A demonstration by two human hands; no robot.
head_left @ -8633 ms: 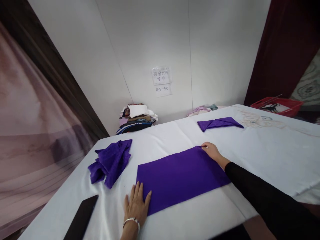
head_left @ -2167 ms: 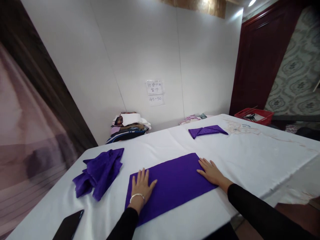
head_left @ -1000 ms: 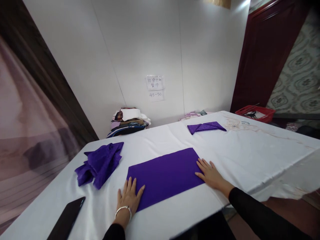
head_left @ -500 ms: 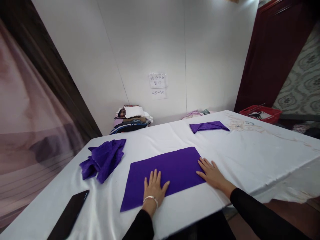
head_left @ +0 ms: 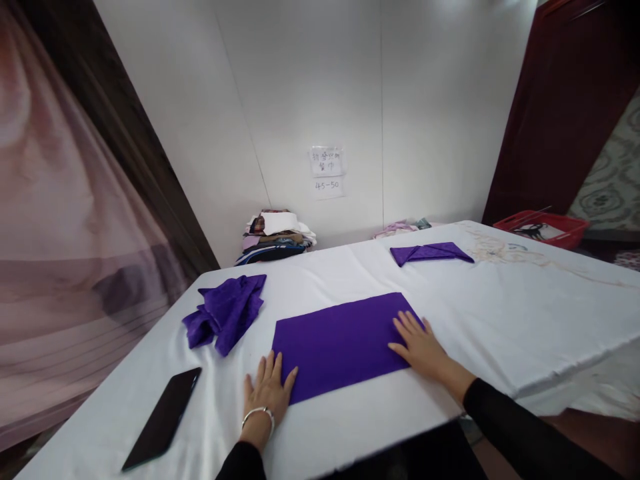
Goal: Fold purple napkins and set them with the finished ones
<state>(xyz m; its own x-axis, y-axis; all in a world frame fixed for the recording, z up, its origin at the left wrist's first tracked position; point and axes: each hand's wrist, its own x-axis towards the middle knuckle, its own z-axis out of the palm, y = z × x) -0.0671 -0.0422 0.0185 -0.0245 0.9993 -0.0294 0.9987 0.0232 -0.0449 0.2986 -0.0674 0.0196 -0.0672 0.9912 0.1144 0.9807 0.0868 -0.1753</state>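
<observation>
A purple cloth napkin [head_left: 345,343], flat and doubled into a rectangle, lies on the white tablecloth in front of me. My left hand [head_left: 269,390], with a silver bangle at the wrist, rests flat with fingers spread at the napkin's near left corner, covering that corner. Across from it, my right hand [head_left: 420,347] lies palm down on the right end, fingers apart. Neither hand grips anything. Beyond, to the left, sits a crumpled purple cloth [head_left: 227,310]. A folded purple napkin [head_left: 431,253] with slanting folds lies toward the back right.
A dark phone [head_left: 163,420] lies at the left on the white-covered table [head_left: 500,320]. Stacked folded clothes [head_left: 275,237] stand by the wall at the back. Handwritten paper signs [head_left: 327,172] hang above. A red basket [head_left: 545,228] is at the far right.
My left hand has slid left across the napkin to its near left corner. The right hand stays on the right end. The whole view has shifted slightly.
</observation>
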